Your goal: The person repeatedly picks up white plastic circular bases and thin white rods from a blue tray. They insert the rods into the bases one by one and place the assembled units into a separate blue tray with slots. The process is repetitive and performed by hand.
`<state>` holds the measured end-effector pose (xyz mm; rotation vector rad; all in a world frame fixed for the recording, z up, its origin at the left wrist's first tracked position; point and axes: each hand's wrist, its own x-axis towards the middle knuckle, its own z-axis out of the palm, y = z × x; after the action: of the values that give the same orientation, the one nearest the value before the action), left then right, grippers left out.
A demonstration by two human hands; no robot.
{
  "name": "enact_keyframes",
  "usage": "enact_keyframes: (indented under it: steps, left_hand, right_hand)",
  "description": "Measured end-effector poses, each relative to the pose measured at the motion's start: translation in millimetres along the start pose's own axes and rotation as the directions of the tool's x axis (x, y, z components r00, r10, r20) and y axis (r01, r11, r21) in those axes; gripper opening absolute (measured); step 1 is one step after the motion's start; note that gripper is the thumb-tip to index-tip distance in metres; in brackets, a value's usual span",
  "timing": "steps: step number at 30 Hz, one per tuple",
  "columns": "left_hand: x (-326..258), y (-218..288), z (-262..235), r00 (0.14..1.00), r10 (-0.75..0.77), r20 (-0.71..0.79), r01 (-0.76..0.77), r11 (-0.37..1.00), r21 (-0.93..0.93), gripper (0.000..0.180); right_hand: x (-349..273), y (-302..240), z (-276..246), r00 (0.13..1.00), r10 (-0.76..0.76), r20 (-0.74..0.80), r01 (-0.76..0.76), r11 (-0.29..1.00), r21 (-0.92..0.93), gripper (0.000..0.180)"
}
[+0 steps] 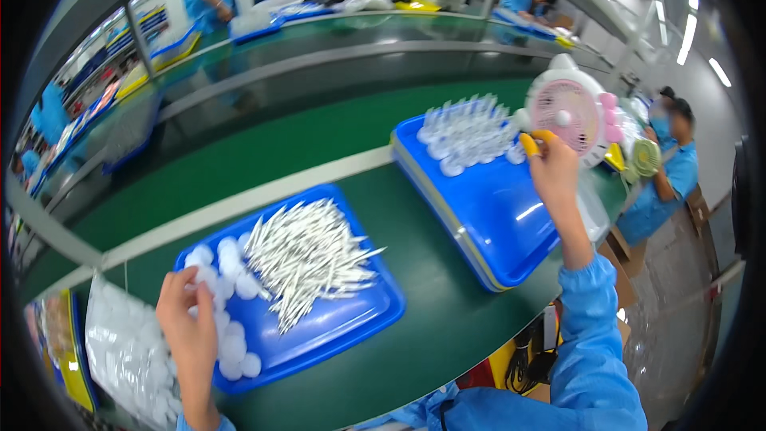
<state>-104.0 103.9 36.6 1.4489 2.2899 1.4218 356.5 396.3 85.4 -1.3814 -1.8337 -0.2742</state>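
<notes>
My left hand (190, 315) is curled at the left side of a blue tray (363, 315), over several white round discs (231, 347). Its thumb and fingers are bent together, and what they pinch is hidden. A heap of thin white pointed sticks (307, 259) fills the middle of that tray. My right hand (554, 168), with yellow covers on its fingertips, pinches above a second blue tray (495, 215). A whitish round-based piece (516, 152) is at these fingertips. Beside it, rows of round bases with upright sticks (467, 132) stand at the tray's far end.
A white and pink fan (566, 116) stands behind the right tray. A clear bag of white pieces (128, 351) lies left of the left tray. Beyond the pale rail (263, 191) runs a green belt (319, 136). A person in blue (670, 168) is at the right.
</notes>
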Motion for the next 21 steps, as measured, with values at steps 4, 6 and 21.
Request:
enact_keyframes:
  steps: [4,6,21]
  left_hand:
    - [-15.8,19.2,-2.3,0.991,-0.019,0.13,0.021,1.0,-0.018,0.015]
    - [-22.3,40.2,2.0,0.964,-0.138,0.227,0.165,0.981,-0.103,0.016]
    - [-52.0,32.6,20.4,0.92,-0.249,0.303,0.351,0.867,-0.353,0.02]
  right_hand:
    - [-74.8,-121.0,-19.5,0.894,-0.322,0.311,0.184,0.898,0.4,0.015]
    - [-102.9,-159.0,-17.1,0.733,-0.56,0.386,0.309,0.78,0.544,0.016]
    - [-152.2,-232.7,28.2,0.673,-0.588,0.448,0.316,0.777,0.545,0.025]
